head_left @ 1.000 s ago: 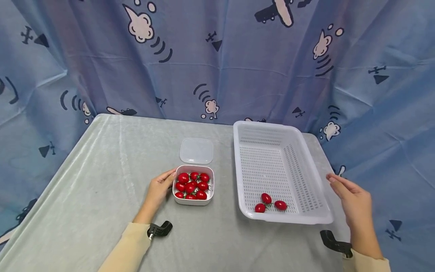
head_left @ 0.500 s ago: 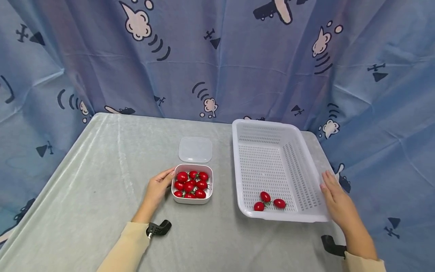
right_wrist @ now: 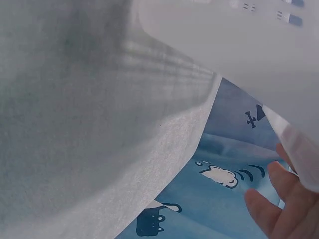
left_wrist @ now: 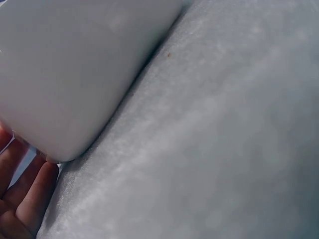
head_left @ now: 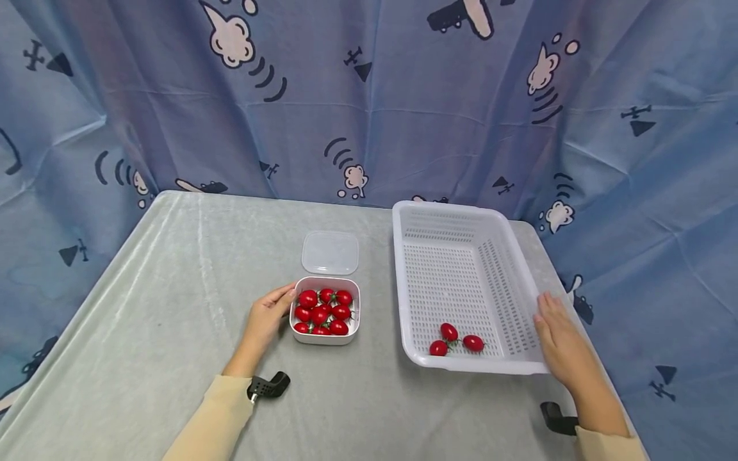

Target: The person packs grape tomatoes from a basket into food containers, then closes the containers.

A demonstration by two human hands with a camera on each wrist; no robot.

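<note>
Table (head_left: 173,288): right hand (head_left: 567,349) now touches basket (head_left: 444,282).

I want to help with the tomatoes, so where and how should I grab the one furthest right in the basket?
Try coming from above, because the basket walls stand all around. Gently pinch the rightmost tomato by its middle, near side and far side: it's oval, lies lengthwise roughly left to right, and another tomato sits close on its left.
</note>
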